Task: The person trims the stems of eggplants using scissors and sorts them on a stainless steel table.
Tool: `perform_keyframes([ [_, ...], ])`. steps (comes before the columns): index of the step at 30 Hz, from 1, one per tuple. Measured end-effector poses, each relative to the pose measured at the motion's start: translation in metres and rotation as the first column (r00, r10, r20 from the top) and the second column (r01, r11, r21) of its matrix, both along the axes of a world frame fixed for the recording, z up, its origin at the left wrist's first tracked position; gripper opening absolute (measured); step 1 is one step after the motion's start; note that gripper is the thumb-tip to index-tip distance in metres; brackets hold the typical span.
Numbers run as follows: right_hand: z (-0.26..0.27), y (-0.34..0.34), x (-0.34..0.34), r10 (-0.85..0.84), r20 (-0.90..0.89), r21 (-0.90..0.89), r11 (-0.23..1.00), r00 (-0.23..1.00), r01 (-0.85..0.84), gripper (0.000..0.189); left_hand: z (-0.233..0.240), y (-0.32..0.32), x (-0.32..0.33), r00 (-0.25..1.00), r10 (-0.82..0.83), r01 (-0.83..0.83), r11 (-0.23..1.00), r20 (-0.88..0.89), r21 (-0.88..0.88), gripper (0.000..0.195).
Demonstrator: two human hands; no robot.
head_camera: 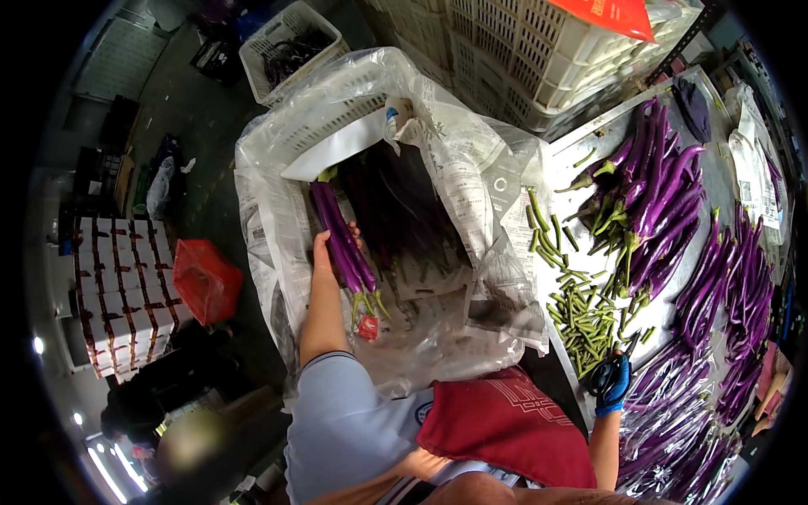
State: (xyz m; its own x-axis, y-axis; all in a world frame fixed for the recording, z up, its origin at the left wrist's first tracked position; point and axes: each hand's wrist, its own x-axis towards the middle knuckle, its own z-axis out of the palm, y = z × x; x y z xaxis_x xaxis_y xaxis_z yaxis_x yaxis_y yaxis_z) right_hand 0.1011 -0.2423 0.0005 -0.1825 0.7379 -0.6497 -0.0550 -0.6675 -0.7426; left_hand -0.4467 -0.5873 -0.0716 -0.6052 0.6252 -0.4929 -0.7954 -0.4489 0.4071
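Note:
Long purple eggplants (341,233) lie in the grip of my bare left hand (323,249), their green stems pointing towards me. They are inside a plastic crate lined with newspaper (464,183) and clear plastic. Deeper in that crate, more dark eggplants (404,202) lie in shadow. My right hand (617,382), in a blue glove, holds black-handled scissors (605,379) at the near edge of the metal table (653,341). Beside the scissors is a heap of cut green stems (584,322). A pile of loose eggplants (656,196) rests farther back on the table.
Eggplants in clear wrap (669,410) cover the table's near right. Stacked white crates (505,57) stand behind the lined crate. Another crate (290,53) holds dark produce. On the left are a red basket (207,281) and stacked white boxes (123,290).

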Motion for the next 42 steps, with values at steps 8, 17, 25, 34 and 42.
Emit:
perform_keyframes([
  [8,-0.004,-0.001,-0.008,-0.092,-0.017,-0.004,0.996,0.996,0.092,0.025,0.105,0.066,0.053,0.954,-0.091,0.182,0.933,-0.286,0.31,0.069],
  [17,0.012,-0.008,-0.001,0.222,-0.23,0.089,0.974,0.948,-0.206,0.025,0.246,0.136,0.082,0.806,-0.133,0.36,0.883,-0.576,0.301,0.081],
  [25,0.125,0.004,-0.038,0.778,0.326,0.547,0.308,0.536,-0.779,0.043,0.303,0.279,0.138,0.731,-0.203,0.479,0.833,-0.652,0.277,0.072],
  [34,0.184,0.037,-0.015,0.57,0.755,0.376,0.028,0.324,-0.926,0.051,0.263,0.396,0.253,0.728,-0.52,0.685,0.579,-0.447,0.442,0.065],
  [42,0.156,0.054,-0.005,0.459,0.848,0.255,0.088,0.266,-0.963,0.028,0.235,0.435,0.316,0.647,-0.634,0.746,0.412,-0.423,0.523,0.066],
])
